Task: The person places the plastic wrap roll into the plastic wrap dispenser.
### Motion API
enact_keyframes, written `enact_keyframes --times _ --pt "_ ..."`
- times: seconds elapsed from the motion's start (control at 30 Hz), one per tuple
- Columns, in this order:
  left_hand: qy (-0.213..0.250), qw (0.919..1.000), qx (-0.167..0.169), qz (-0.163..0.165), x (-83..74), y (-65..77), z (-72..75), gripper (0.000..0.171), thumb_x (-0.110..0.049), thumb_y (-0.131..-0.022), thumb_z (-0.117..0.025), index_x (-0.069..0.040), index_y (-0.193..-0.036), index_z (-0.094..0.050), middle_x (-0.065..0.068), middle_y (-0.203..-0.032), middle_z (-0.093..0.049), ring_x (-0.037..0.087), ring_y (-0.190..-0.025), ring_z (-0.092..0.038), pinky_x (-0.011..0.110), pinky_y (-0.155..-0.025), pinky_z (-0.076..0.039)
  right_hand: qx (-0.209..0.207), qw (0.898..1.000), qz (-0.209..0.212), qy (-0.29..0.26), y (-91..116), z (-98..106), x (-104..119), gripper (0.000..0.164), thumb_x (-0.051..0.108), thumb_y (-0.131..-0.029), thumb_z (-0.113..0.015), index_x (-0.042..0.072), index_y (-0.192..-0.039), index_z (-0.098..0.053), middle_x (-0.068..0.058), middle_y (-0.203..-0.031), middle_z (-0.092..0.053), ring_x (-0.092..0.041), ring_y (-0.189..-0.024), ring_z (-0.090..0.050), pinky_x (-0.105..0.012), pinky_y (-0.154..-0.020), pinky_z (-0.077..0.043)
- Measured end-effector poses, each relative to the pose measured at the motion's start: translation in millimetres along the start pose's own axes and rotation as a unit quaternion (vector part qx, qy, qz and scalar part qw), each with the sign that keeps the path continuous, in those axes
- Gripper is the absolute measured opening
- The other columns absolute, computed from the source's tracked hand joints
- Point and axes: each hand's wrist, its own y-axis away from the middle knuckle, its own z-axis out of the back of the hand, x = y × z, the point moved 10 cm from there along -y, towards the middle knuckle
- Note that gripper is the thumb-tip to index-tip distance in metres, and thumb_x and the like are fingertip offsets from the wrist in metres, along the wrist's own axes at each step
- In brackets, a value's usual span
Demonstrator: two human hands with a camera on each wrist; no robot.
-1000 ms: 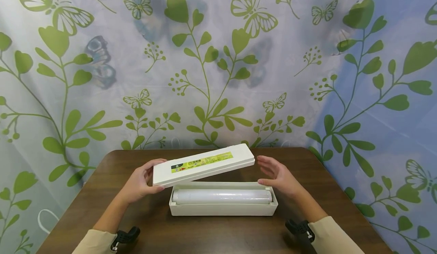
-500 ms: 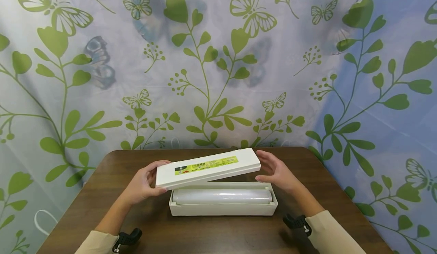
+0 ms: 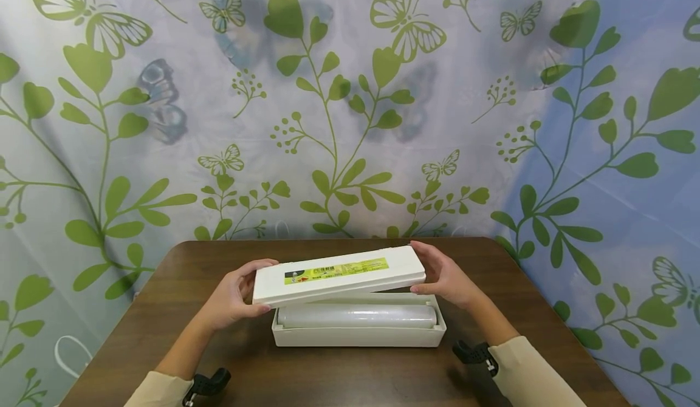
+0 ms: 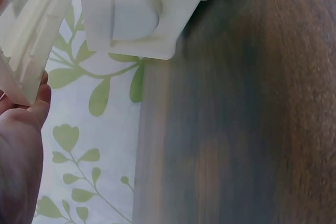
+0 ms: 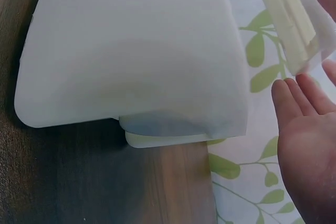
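Note:
A white cling film box sits on the table with a roll of cling film lying in it. Above it, tilted up at the right, is its long white lid with a yellow-green label. My left hand holds the lid's left end, thumb at the front edge and fingers behind. At the other end my right hand touches the corners, thumb low and fingers behind. In the right wrist view its fingers are nearly straight at the lid's end. The lid's front edge overlaps the back of the box.
The brown wooden table extends around the box. Behind it hangs a curtain with green leaves and butterflies. A black wrist strap is on the left arm, another on the right.
The lid has come down and moved right, and its tilt is smaller. My right hand was apart from its right end and is now at it. The box has stayed put.

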Motion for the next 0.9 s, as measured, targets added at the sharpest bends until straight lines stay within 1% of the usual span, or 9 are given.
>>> enact_keyframes --times 0.17,0.3,0.43,0.53,0.67,0.77,0.9 --pt "0.014 0.9998 0.012 0.004 1.1 -0.5 -4.4 0.077 0.005 -0.078 -0.084 0.000 -0.146 -0.048 0.021 -0.147 -0.051 0.011 -0.122 -0.061 0.023 -0.094 -0.056 0.036 0.998 0.020 -0.041 -1 -6 3 0.099 -0.003 -0.082 -0.081 0.002 -0.161 -0.022 -0.025 -0.155 -0.038 -0.009 -0.127 -0.056 -0.031 -0.091 -0.059" --pt "0.019 0.9996 0.019 0.004 0.6 -0.6 -7.5 0.077 0.005 -0.078 -0.083 0.000 -0.146 -0.047 0.021 -0.147 -0.050 0.011 -0.123 -0.061 0.025 -0.094 -0.056 0.050 0.997 0.025 -0.043 -1 -8 4 0.097 -0.007 -0.081 -0.081 0.001 -0.160 -0.025 -0.020 -0.150 -0.044 -0.013 -0.123 -0.059 -0.033 -0.090 -0.060" --pt "0.021 0.9995 0.022 0.002 -0.7 -1.1 -9.3 0.077 0.005 -0.078 -0.083 -0.001 -0.146 -0.047 0.022 -0.148 -0.049 0.012 -0.125 -0.060 0.025 -0.095 -0.056 0.054 0.998 0.024 -0.033 1 -8 6 0.096 -0.006 -0.080 -0.082 -0.005 -0.158 -0.025 -0.024 -0.146 -0.046 -0.017 -0.119 -0.061 -0.033 -0.089 -0.060" --pt "0.022 0.9994 0.025 0.002 -0.5 -1.4 -9.8 0.075 0.005 -0.079 -0.082 -0.001 -0.146 -0.048 0.022 -0.147 -0.050 0.012 -0.124 -0.060 0.025 -0.095 -0.056 0.057 0.998 0.018 -0.023 2 -8 6 0.093 -0.003 -0.081 -0.082 -0.004 -0.157 -0.029 -0.027 -0.144 -0.048 -0.017 -0.116 -0.062 -0.033 -0.088 -0.060" --pt "0.021 0.9991 0.036 0.003 -0.8 -2.6 -12.0 0.074 0.004 -0.080 -0.081 0.000 -0.146 -0.047 0.023 -0.146 -0.051 0.013 -0.123 -0.061 0.027 -0.094 -0.057 0.056 0.998 0.006 -0.019 4 -7 3 0.088 -0.002 -0.080 -0.083 -0.003 -0.154 -0.036 -0.022 -0.141 -0.053 -0.016 -0.113 -0.064 -0.032 -0.087 -0.061" --pt "0.020 0.9989 0.042 0.004 -1.4 -4.6 -13.4 0.074 0.003 -0.081 -0.081 0.002 -0.146 -0.046 0.022 -0.145 -0.051 0.013 -0.122 -0.061 0.027 -0.094 -0.057 0.055 0.998 0.002 -0.026 6 -7 2 0.087 -0.004 -0.080 -0.083 -0.004 -0.153 -0.036 -0.019 -0.139 -0.056 -0.015 -0.112 -0.066 -0.033 -0.086 -0.061" --pt "0.017 0.9989 0.043 0.004 -2.0 -8.2 -13.0 0.076 0.001 -0.080 -0.081 0.005 -0.147 -0.044 0.022 -0.144 -0.052 0.012 -0.122 -0.061 0.025 -0.095 -0.056 0.053 0.998 0.002 -0.032 8 -7 3 0.085 -0.004 -0.080 -0.082 -0.006 -0.151 -0.036 -0.017 -0.135 -0.058 -0.016 -0.109 -0.066 -0.035 -0.084 -0.061"
